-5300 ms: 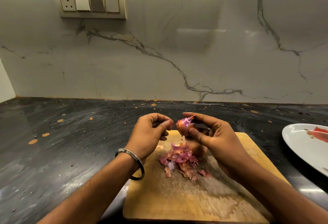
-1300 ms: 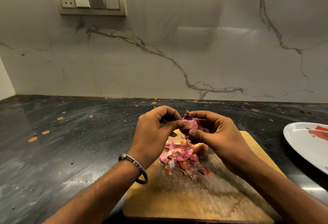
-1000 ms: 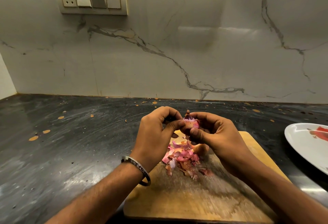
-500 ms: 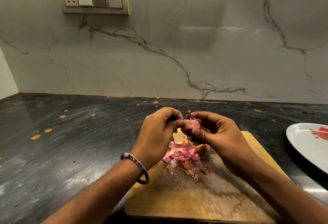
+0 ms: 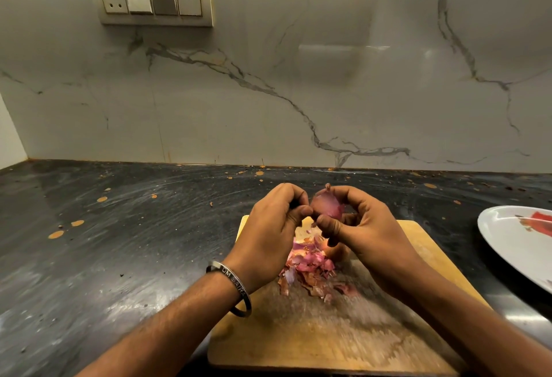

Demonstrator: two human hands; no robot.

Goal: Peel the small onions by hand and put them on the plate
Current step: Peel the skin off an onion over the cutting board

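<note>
- Above the cutting board (image 5: 343, 343): right hand (image 5: 364, 227) grips the small onion (image 5: 327, 205); left hand (image 5: 268, 233) pinches its skin, both hands touching.
- Peels (image 5: 310, 269) lie on the board.
- Plate (image 5: 507, 242) sits at right, well apart.

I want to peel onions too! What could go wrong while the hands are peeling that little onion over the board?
The small onion is held up in the air by the right hand while the left hand picks at its skin, so it might slip and drop. The peels are piling up on the cutting board, and some could spill onto the dark counter. The plate sits off to the right, so the onion could fall on the way there.
</note>
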